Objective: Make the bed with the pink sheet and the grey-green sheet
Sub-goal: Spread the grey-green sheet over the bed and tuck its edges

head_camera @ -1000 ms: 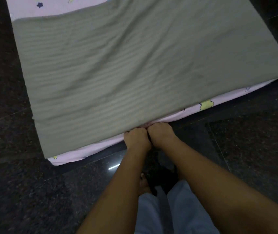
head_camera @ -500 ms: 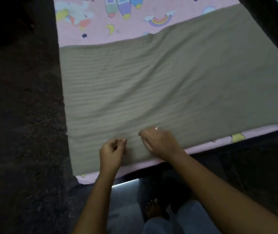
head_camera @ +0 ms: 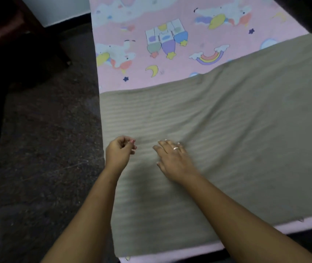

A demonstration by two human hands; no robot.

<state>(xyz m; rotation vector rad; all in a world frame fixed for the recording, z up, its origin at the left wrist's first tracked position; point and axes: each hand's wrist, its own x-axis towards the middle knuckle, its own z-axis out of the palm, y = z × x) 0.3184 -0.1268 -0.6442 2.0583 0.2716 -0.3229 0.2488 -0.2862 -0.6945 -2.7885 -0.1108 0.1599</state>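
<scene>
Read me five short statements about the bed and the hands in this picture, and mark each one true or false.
1. The grey-green sheet lies on top of the pink sheet. True.
2. The right hand is clenched in a fist. False: its fingers are spread out on the grey-green sheet.
3. A ring shows on the right hand. True.
4. The grey-green sheet hides the pink sheet completely. False: the printed far part and a strip along the near edge show.
5. The left hand lies flat on the pink sheet. False: its fingers are curled, and it is over the grey-green sheet near that sheet's left edge.
</scene>
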